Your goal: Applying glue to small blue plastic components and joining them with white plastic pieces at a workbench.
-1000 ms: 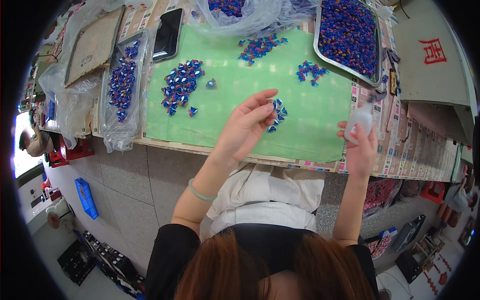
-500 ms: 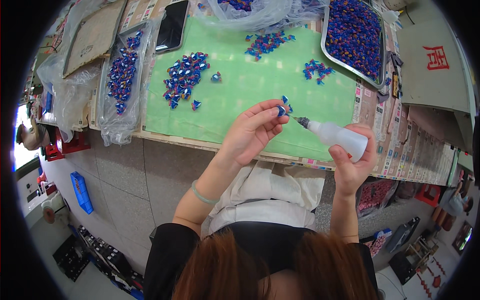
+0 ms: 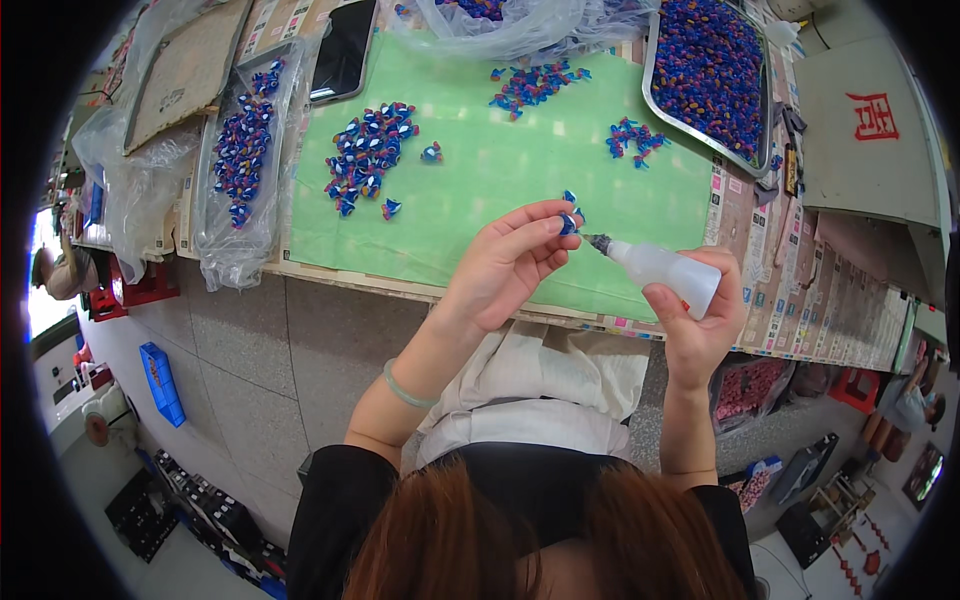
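Note:
Between thumb and fingertips, my left hand (image 3: pixel 508 256) pinches a small blue-and-white plastic piece (image 3: pixel 568 225). My right hand (image 3: pixel 705 315) is wrapped round a white squeeze bottle (image 3: pixel 660 270) with a dark cap and a thin nozzle (image 3: pixel 598 242). The nozzle points left at the held piece; whether the tip touches it I cannot tell. Just beyond my left fingertips, a couple of small blue pieces (image 3: pixel 571 197) lie on the green sheet (image 3: pixel 470 170). A pile of blue, white and red pieces (image 3: pixel 362 155) sits farther left, with two stray ones (image 3: pixel 431 153) beside it.
At the back right, a metal tray (image 3: pixel 655 100) holds many small coloured parts. Loose clusters (image 3: pixel 540 88) (image 3: pixel 636 142) lie on the sheet. Along the left are a plastic-lined tray (image 3: pixel 215 200) of pieces, a black phone (image 3: pixel 343 55) and a worn board (image 3: pixel 190 70). Clear plastic bags (image 3: pixel 530 35) lie at the back.
The squeeze bottle has shifted slightly left and down with my right hand, its nozzle now closer to the held piece. That piece has turned a little in my left fingers.

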Motion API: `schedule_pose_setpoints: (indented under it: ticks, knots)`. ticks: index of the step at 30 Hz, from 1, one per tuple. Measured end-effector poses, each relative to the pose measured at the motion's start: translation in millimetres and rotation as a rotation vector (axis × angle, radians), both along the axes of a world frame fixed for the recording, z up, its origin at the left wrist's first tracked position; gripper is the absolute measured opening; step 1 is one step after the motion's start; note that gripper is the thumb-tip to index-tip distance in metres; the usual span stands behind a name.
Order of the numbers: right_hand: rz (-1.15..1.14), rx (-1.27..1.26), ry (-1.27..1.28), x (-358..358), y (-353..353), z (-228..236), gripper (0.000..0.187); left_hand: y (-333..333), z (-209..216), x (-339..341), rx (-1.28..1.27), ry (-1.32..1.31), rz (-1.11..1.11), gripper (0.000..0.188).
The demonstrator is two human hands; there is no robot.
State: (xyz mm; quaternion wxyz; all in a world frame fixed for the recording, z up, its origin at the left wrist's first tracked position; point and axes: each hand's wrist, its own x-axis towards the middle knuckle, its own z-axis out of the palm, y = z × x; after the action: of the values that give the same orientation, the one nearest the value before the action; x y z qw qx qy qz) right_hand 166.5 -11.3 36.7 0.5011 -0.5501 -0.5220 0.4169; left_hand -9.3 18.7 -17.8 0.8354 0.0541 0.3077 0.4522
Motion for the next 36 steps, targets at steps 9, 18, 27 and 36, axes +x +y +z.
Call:
schedule_pose_setpoints:
  ticks: [9,18,27,36]
  knots:
    - [0.0,0.057,0.017,6,2,-9,0.03,-1,-2,2,0.0,0.012,-0.021,0.023]
    - [-0.298,0.095,0.487,50,10,-26,0.025,0,-2,0,0.053,0.045,0.007,0.025]
    - [-0.562,0.084,-0.076,114,34,-90,0.035,4,-7,-3,0.006,0.083,0.046,0.024]
    - [-0.059,0.085,-0.496,28,73,-65,0.013,5,-8,0,-0.006,0.103,0.038,0.022]
